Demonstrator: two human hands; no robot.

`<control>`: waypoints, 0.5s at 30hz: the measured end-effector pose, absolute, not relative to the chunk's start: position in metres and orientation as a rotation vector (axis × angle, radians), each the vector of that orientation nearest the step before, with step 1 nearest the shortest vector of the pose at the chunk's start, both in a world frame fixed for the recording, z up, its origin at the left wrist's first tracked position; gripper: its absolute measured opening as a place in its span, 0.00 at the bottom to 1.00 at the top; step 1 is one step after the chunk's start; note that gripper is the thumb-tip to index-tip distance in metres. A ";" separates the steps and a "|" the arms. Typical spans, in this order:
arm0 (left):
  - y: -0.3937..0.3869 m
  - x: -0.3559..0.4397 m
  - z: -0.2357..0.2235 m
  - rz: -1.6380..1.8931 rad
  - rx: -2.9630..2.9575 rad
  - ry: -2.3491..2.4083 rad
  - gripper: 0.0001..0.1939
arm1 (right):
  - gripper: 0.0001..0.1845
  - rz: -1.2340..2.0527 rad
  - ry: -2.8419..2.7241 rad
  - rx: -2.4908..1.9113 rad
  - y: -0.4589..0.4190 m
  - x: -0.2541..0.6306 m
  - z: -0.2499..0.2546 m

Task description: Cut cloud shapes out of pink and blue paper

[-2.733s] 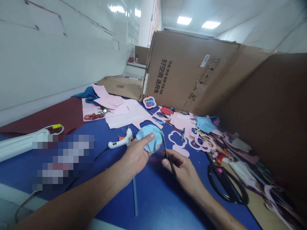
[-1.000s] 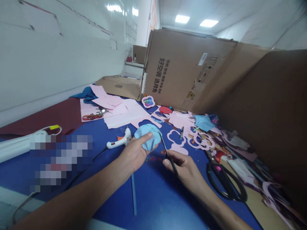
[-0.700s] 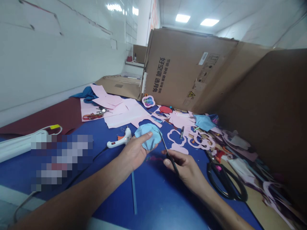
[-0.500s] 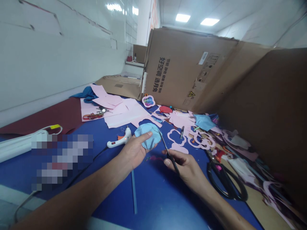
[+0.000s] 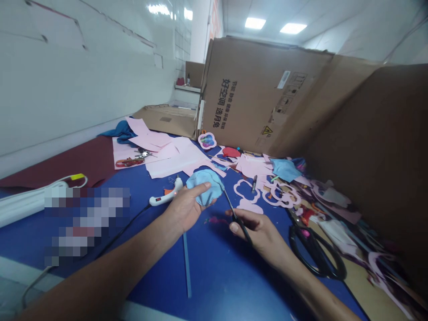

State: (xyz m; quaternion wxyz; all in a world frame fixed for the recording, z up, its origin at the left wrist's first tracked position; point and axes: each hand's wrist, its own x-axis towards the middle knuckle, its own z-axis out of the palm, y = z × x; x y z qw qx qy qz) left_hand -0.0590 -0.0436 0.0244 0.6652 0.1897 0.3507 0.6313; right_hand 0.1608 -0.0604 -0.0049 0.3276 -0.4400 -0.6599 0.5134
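My left hand (image 5: 187,209) pinches a light blue, roundish piece of cloth (image 5: 211,194), thumb on top and fingers underneath. My right hand (image 5: 259,229) grips a pair of black-handled scissors (image 5: 240,223), seen nearly edge-on. Their narrow blades reach up and left to the cloth's right edge; whether they are parted there is hard to make out. Just left of my left hand lies a white glue gun (image 5: 163,198) with an orange trigger. Pink flower-shaped paper outlines (image 5: 246,191) lie beyond my right hand.
Large black-handled shears (image 5: 317,252) rest to the right, beside a heap of scraps. Pink sheets (image 5: 177,156) and keys (image 5: 144,154) lie at the back left. A big cardboard box (image 5: 254,98) walls off the back and right. A thin blue strip (image 5: 187,267) lies in front.
My left hand and the blue cloth have shifted slightly left, away from my right hand. The scissors stay at the cloth's right edge, almost unmoved.
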 end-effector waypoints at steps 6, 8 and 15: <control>-0.044 -0.059 0.026 1.420 0.422 0.796 0.16 | 0.28 1.353 -1.736 -1.148 -0.061 0.161 -0.005; -0.044 -0.059 0.026 1.419 0.427 0.801 0.14 | 0.28 1.364 -1.735 -1.145 -0.060 0.162 -0.006; -0.043 -0.059 0.024 1.421 0.422 0.796 0.15 | 0.29 1.360 -1.748 -1.147 -0.060 0.162 -0.007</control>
